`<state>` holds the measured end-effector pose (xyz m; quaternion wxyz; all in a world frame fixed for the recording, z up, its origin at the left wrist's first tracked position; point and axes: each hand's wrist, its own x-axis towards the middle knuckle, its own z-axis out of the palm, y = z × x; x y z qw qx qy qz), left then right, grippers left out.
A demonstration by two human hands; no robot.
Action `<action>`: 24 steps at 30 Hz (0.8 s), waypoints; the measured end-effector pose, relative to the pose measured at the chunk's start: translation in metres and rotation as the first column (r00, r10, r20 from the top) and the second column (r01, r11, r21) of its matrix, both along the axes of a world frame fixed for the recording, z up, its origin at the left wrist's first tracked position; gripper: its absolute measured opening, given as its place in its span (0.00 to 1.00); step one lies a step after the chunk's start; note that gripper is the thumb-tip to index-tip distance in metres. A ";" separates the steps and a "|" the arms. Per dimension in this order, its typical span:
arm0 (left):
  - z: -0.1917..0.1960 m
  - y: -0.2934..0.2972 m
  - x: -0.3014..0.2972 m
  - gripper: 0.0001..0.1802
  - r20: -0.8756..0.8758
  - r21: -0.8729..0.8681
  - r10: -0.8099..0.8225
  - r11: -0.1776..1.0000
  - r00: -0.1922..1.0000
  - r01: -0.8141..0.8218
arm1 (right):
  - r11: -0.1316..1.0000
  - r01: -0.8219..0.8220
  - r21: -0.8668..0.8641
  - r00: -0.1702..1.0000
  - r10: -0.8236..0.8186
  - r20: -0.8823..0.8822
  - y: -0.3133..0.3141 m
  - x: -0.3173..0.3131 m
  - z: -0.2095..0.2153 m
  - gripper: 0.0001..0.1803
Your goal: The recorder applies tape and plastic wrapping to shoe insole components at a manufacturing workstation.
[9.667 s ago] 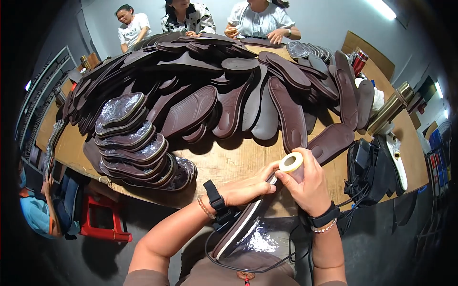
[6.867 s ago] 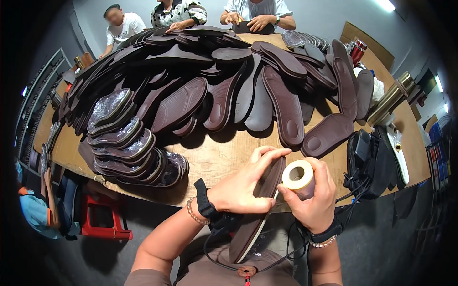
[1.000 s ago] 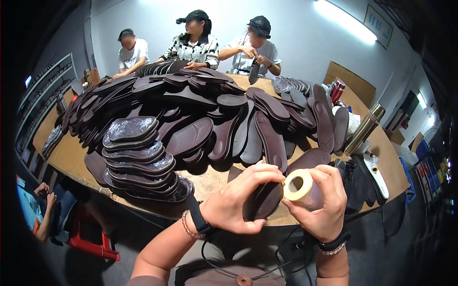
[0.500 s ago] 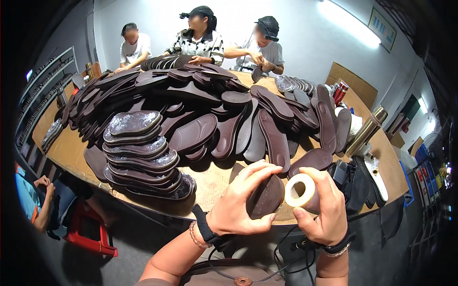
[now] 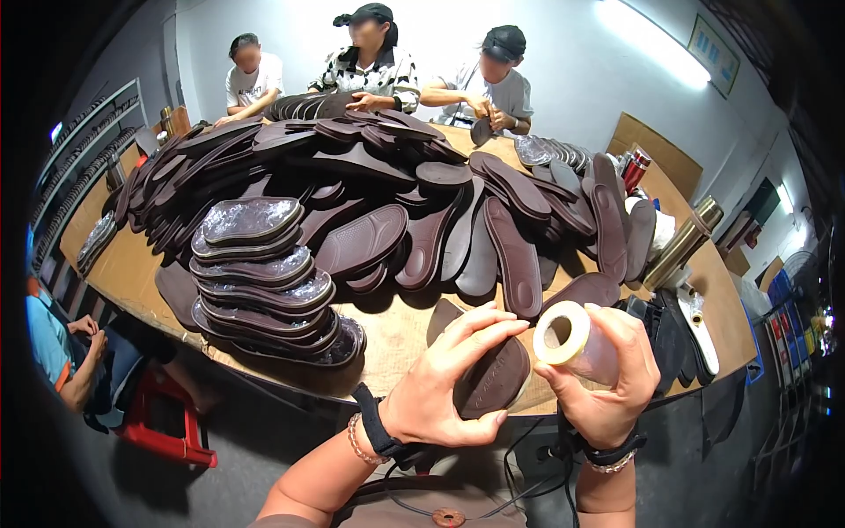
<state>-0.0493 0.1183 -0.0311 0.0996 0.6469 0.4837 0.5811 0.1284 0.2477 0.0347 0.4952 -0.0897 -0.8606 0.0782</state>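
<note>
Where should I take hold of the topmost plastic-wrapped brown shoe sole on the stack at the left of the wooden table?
Probably pinch the topmost plastic-wrapped brown shoe sole across its narrower waist, coming from above. It lies flat on the stack, with both long edges free, and nothing rests on it. The shiny film may be slippery, so hook fingertips under the edges.

Wooden table point(image 5: 400, 339) heaped with brown soles point(image 5: 370, 202).
</note>
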 end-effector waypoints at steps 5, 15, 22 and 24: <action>0.000 -0.002 -0.001 0.49 0.011 0.001 -0.004 1.000 1.000 0.004 | 1.000 -0.012 -0.004 0.999 0.012 0.047 0.002 0.000 -0.001 0.38; 0.004 -0.005 -0.003 0.49 0.042 0.000 0.008 1.000 0.999 -0.008 | 0.998 0.052 0.033 0.987 -0.047 -0.151 -0.010 0.011 -0.013 0.41; 0.003 -0.005 -0.004 0.50 0.037 0.000 0.002 1.000 0.999 -0.002 | 0.989 0.139 0.046 0.973 -0.127 -0.192 -0.018 0.017 -0.020 0.42; 0.003 -0.005 -0.004 0.50 0.041 -0.004 -0.002 1.000 0.999 0.003 | 0.986 0.156 0.060 0.975 -0.144 -0.171 -0.017 0.013 -0.017 0.42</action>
